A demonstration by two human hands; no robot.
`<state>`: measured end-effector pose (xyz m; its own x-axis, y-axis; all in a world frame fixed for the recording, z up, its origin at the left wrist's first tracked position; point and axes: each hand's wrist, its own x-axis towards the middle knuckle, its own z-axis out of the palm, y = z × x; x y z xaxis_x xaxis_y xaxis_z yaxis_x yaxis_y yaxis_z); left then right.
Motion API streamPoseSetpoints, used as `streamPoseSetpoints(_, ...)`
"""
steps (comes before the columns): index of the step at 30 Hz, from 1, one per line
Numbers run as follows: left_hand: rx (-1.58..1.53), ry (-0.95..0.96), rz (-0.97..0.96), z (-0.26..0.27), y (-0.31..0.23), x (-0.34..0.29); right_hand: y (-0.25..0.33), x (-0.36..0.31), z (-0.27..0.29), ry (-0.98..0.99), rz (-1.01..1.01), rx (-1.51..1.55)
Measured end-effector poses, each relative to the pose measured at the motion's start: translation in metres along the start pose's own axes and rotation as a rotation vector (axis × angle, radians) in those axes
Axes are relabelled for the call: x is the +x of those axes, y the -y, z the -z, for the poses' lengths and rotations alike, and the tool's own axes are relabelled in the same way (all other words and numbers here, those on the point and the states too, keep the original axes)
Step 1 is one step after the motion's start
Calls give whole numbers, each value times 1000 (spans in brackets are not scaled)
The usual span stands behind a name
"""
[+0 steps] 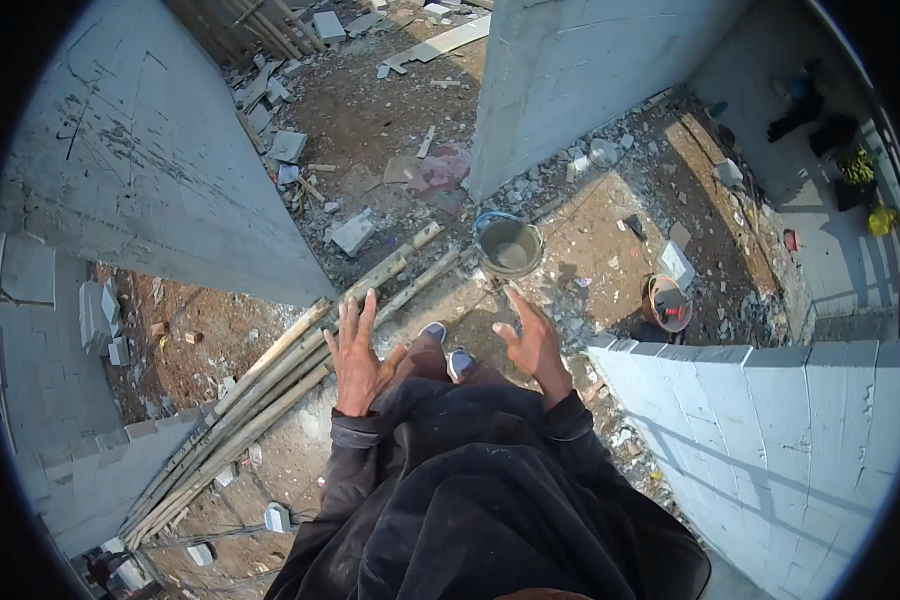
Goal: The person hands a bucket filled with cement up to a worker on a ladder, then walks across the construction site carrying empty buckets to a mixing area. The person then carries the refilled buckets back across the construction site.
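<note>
My left hand (pixel 360 355) is held out with its fingers spread and nothing in it. In the picture it overlaps a bundle of bamboo poles (pixel 260 385); whether it touches them I cannot tell. My right hand (pixel 534 345) is also free, its thumb apart from its fingers. Just beyond the right hand a round bucket (pixel 510 246) with a blue rim stands on the ground, grey inside. Below, between the hands, my shoes (pixel 459 362) show on the dirt.
Grey block walls rise at the left (pixel 150 160), far middle (pixel 570 80) and near right (pixel 760 450). A second bucket (pixel 667 303) with something red inside stands near the right wall. Broken blocks (pixel 353 232) and rubble litter the dirt floor. A long board (pixel 440 45) lies farther off.
</note>
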<state>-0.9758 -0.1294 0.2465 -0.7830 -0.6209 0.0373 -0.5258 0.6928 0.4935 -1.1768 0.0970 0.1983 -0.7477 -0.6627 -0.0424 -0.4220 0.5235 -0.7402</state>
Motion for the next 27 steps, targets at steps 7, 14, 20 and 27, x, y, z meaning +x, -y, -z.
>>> streamPoseSetpoints(7,65,500,-175,-89,67,57,-167,-82,-89,195,-770,246)
streamPoseSetpoints(14,-255,713,-469,-81,42,180,-201,-199,-152,-252,-1409,-50)
streamPoseSetpoints(20,-24,865,-780,-80,-10,207,-104,-147,-199,-513,-1504,27)
streamPoseSetpoints(27,267,850,-1509,-100,-82,145,7,-133,-211,-488,-1260,306)
